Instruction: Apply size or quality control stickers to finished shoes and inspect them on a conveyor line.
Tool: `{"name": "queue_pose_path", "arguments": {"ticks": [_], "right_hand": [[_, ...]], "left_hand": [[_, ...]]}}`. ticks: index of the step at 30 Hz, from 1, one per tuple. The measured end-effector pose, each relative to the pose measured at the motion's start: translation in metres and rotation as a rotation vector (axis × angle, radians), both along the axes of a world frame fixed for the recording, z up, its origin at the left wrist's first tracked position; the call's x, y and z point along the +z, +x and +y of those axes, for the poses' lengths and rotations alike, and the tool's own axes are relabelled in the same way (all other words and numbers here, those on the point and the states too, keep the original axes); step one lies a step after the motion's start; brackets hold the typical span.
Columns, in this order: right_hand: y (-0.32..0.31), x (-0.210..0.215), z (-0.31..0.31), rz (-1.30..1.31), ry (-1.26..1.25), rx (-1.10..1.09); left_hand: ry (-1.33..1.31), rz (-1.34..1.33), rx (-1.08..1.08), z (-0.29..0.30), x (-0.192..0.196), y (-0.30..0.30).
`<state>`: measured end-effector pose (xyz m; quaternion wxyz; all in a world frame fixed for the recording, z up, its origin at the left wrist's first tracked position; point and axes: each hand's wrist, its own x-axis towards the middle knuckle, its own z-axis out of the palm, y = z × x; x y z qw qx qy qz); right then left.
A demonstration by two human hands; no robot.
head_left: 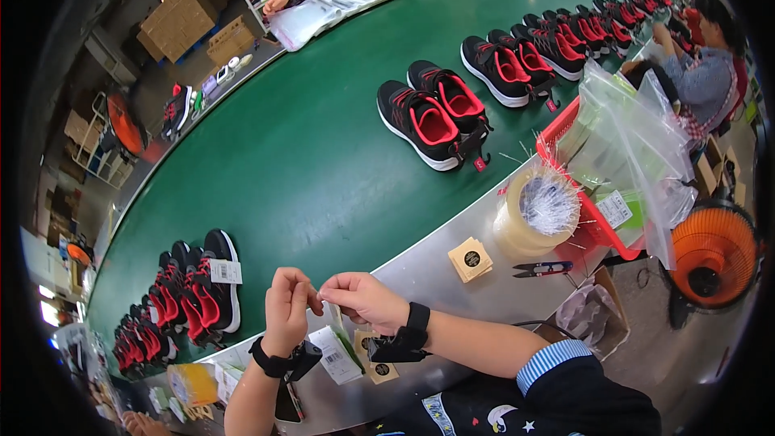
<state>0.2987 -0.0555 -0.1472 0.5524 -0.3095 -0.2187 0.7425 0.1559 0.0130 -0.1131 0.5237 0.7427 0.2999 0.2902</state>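
Observation:
My left hand (289, 309) and my right hand (370, 300) meet above the near metal edge of the table, thumbs and fingertips pinched close together. Something small and thin sits between the fingertips, too fine to make out. A black strap with a dark device is on each wrist. Just below the hands lie white barcode labels (336, 355) and tan cards with a black round print (383, 371), partly hidden by the right wrist. Left of my left hand stand black and red sneakers (211, 295), one with a white barcode tag (226, 271) hanging on it.
Pairs of sneakers (432, 113) line the green belt (323, 153). On my right are a tape roll (517, 222) filled with thin clear strands, tan cards (470, 260), thread snips (542, 269) and a red basket (601, 222) with plastic bags. Co-workers (706, 73) sit further off; an orange fan (710, 254) stands right.

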Motion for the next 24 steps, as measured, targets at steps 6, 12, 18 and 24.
{"name": "queue_pose_path", "arguments": {"ticks": [6,12,18,24], "right_hand": [[0.029,-0.006,0.005,0.087,0.035,0.012],[0.013,-0.045,0.016,0.082,-0.029,-0.089],[-0.003,-0.068,0.028,0.128,-0.082,0.015],[-0.022,-0.084,0.038,0.037,0.072,-0.127]], "left_hand": [[0.193,0.303,-0.108,0.013,0.025,0.043],[0.464,0.354,-0.093,0.050,0.045,0.128],[0.962,0.326,-0.320,0.064,0.064,0.266],[1.163,0.272,-0.431,0.061,0.017,0.407]]}}
